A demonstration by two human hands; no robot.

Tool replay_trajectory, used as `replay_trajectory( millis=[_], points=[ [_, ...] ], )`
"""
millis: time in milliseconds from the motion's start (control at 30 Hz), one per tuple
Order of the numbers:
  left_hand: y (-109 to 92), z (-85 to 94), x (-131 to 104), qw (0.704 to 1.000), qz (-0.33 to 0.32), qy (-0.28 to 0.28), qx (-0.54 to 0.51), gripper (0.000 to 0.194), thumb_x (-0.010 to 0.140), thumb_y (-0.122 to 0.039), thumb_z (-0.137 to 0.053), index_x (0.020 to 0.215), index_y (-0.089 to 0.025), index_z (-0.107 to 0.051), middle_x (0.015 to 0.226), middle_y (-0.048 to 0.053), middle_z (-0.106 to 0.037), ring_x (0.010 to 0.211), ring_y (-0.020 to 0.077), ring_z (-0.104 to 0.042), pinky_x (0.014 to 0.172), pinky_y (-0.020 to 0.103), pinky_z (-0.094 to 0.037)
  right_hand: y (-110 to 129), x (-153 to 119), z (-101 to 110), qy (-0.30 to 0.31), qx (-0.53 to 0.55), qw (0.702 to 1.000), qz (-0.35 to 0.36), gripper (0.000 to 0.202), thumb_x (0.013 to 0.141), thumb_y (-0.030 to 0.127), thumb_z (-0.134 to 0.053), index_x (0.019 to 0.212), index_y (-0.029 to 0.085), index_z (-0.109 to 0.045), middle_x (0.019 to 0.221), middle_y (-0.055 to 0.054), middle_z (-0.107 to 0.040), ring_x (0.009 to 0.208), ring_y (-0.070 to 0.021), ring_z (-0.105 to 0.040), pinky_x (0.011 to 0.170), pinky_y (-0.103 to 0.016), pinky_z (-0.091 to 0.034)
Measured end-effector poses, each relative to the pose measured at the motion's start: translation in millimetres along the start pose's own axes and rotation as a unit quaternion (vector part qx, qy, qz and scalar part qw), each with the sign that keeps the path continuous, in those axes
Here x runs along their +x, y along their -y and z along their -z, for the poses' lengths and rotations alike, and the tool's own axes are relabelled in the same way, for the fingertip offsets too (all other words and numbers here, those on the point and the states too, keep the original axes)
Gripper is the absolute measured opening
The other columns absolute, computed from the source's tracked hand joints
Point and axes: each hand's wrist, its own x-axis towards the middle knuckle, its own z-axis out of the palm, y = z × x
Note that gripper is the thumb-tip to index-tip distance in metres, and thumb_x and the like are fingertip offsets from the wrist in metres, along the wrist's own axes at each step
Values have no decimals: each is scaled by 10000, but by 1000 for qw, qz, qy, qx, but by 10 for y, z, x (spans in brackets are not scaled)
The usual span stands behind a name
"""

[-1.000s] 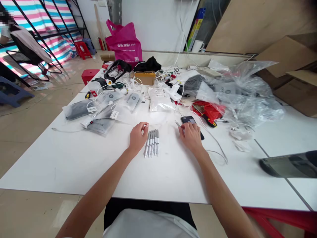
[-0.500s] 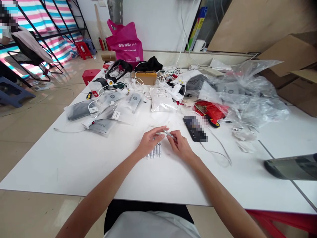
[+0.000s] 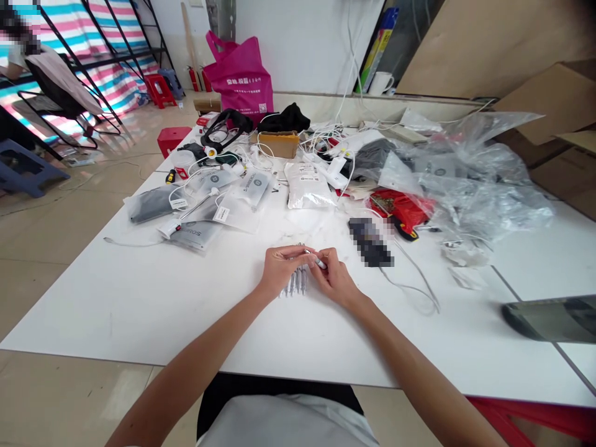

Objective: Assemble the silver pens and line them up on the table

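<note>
A slim silver pen (image 3: 319, 261) is held between my two hands, above the white table. My right hand (image 3: 338, 277) has its fingers wrapped round the pen's body. At the pen's upper left end, my left hand (image 3: 280, 268) pinches with thumb and fingers, which partly cover that end. Several similar clear-and-silver pens (image 3: 294, 284) lie side by side on the table beneath my hands, their upper parts hidden by my left hand.
A phone (image 3: 370, 242) with a cable lies right of my hands. Plastic-bagged items (image 3: 195, 234) and a white packet (image 3: 310, 186) lie farther back. Crumpled clear plastic (image 3: 493, 186) covers the right rear, near cardboard boxes (image 3: 549, 112). A dark cylindrical object (image 3: 549, 320) is at the right.
My left fingers have closed onto the end of the pen, where before they were spread just beside it. My hands are closer together, and the view has shifted slightly.
</note>
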Motion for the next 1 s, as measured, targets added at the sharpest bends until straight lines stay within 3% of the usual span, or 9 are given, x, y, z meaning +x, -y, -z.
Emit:
replay_trajectory(
  millis=[333,433,567,633,733,800,833,900,1000],
  points=[
    [76,38,47,999,-8,-48,3,234,730,-371,-927,849,-182,-858,856,80,-813,884,256,-753,921,420,-589,-54,23,-88,-14,-26,999,-12,279,1048,541,-424,1007,268,-389,684,46,-516,527,-178,-452,572,-291,-319],
    [81,77,75,1000,-18,10,-15,277,749,-394,-929,910,-187,-838,997,94,-820,958,248,-749,942,405,-581,-49,30,-69,-5,10,1000,-14,313,1051,569,-447,975,267,-418,642,66,-463,534,-158,-399,574,-287,-314],
    [89,105,83,992,-16,113,-61,357,931,-473,-771,1183,-222,-803,1353,126,-745,1289,284,-673,1108,419,-511,44,45,-4,8,128,991,-41,449,1033,661,-491,875,241,-502,682,34,-482,579,-131,-371,568,-285,-302],
    [104,111,84,987,10,135,-91,400,961,-486,-736,1267,-231,-775,1416,139,-713,1337,299,-650,1128,435,-497,94,56,38,61,251,962,-87,496,1000,709,-537,873,230,-544,657,48,-422,548,-112,-300,518,-274,-248],
    [108,118,83,979,47,155,-122,440,942,-496,-760,1297,-234,-757,1378,148,-733,1194,281,-719,1087,448,-516,139,64,107,188,421,870,-175,515,967,734,-591,863,231,-549,607,104,-227,516,-84,-126,463,-242,-132],
    [92,121,81,978,57,164,-118,405,934,-514,-763,1194,-203,-785,1185,139,-799,1005,247,-755,1032,445,-539,157,58,136,236,467,827,-206,520,963,732,-603,838,231,-535,617,113,-181,519,-75,-91,450,-226,-105],
    [82,121,82,979,58,159,-110,386,924,-519,-771,1117,-185,-795,1047,123,-813,915,232,-753,994,439,-552,166,53,139,246,473,820,-208,524,961,733,-605,834,230,-534,620,112,-188,515,-73,-94,443,-223,-105],
    [75,122,91,986,59,125,-88,362,880,-509,-818,982,-163,-795,851,88,-787,808,218,-731,907,419,-570,185,42,117,243,458,833,-194,533,957,743,-603,840,227,-543,622,109,-219,509,-71,-115,434,-225,-125],
    [96,120,118,996,48,32,-62,344,740,-438,-939,838,-161,-760,781,50,-748,744,190,-698,768,354,-565,203,32,40,182,371,900,-142,535,967,749,-579,900,219,-584,605,98,-278,503,-84,-193,442,-245,-190]
  ],
)
